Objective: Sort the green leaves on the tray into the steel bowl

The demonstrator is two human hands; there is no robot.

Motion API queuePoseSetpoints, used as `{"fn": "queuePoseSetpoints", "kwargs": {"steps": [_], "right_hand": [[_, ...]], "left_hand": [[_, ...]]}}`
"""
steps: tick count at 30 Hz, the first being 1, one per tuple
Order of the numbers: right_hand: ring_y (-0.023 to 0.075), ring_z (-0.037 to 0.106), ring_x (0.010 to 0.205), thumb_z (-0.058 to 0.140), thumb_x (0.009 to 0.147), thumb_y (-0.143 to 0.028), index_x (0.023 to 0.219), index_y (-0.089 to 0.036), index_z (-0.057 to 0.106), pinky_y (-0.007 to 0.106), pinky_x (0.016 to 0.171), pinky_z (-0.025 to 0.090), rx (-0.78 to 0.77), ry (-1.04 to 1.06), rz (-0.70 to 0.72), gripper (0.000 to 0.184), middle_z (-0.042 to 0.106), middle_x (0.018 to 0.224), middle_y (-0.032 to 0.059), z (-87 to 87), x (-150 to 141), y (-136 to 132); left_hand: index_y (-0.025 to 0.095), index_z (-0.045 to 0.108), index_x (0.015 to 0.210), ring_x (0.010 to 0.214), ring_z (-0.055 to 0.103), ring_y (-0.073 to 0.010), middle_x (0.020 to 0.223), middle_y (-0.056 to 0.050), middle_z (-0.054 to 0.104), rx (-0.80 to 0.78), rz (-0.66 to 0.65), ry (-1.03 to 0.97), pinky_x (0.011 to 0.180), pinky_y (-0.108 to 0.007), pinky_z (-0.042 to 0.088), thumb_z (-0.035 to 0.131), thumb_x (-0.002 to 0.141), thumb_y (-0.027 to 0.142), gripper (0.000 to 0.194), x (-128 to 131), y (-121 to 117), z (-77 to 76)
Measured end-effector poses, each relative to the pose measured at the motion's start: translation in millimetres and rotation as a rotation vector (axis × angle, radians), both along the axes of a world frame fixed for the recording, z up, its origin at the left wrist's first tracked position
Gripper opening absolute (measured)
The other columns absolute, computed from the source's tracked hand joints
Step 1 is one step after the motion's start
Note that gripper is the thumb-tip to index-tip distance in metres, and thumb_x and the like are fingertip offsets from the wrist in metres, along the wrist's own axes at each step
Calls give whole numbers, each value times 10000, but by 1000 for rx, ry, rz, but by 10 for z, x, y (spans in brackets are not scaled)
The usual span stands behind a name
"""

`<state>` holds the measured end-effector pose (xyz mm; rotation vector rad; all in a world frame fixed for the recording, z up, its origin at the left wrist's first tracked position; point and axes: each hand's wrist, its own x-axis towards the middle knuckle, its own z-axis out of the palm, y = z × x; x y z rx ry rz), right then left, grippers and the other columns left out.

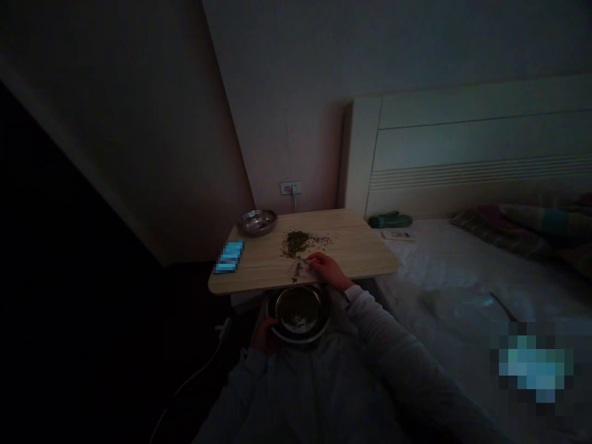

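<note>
My left hand (264,336) is closed on the left rim of a round metal bowl (300,338), held below the table's front edge at my lap. Some small dark bits show on the bowl's floor. Above the table's near edge, my right hand (329,271) has its fingers pinched together beside a pale, blurred patch; what they hold is too dim to make out. Just beyond the fingertips lies a loose pile of small greenish-brown grains (296,242), thinning out to the right. A few dark bits lie close to the front edge, above the bowl.
The light wooden table (361,243) carries a second metal bowl (258,223) at back left and a phone-like blurred screen (229,256) at left. A bed (444,271) stands on the right, with a green bottle-like thing (391,220) and a remote (398,235). A white cable (198,370) hangs at left.
</note>
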<state>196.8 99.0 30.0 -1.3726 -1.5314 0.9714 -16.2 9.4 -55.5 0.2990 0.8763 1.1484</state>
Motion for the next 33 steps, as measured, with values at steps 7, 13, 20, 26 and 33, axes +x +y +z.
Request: {"fn": "queuePoseSetpoints", "kwargs": {"steps": [7, 13, 20, 26, 33], "right_hand": [[115, 530, 575, 543, 718, -184, 896, -183, 652, 228, 568, 379, 2, -33, -17, 209, 672, 670, -28, 26, -3, -21], [129, 556, 619, 543, 732, -210, 898, -194, 655, 239, 610, 401, 21, -39, -12, 201, 671, 686, -23, -24, 3, 5], [117, 538, 593, 559, 714, -210, 923, -203, 654, 226, 575, 374, 0, -96, -6, 230, 669, 684, -32, -15, 16, 3], [111, 512, 565, 548, 722, -205, 933, -197, 650, 215, 529, 344, 4, -100, 17, 234, 675, 693, -26, 0, 17, -11], [116, 532, 610, 551, 717, -204, 925, -192, 654, 220, 577, 374, 6, -125, 13, 233, 673, 705, -21, 24, 15, -33]], "left_hand": [[189, 649, 603, 1087, 607, -346, 726, -80, 747, -75, -23, -21, 957, -433, 445, 597, 513, 38, 183, 69, -43, 184], [208, 622, 522, 959, 663, -318, 507, -44, 665, -133, 11, 62, 896, -403, 478, 582, 548, 55, 161, 108, -61, 272], [207, 628, 540, 971, 661, -327, 539, -51, 685, -139, -32, 36, 893, -426, 476, 598, 556, 69, 141, 55, -21, 148], [207, 641, 575, 1003, 652, -326, 610, -47, 719, -85, -41, 16, 913, -434, 466, 604, 554, 75, 138, 22, 11, 41], [216, 637, 579, 1070, 622, -329, 676, -57, 741, -100, -51, 11, 958, -439, 440, 601, 549, 82, 141, 18, 7, 82]]}}
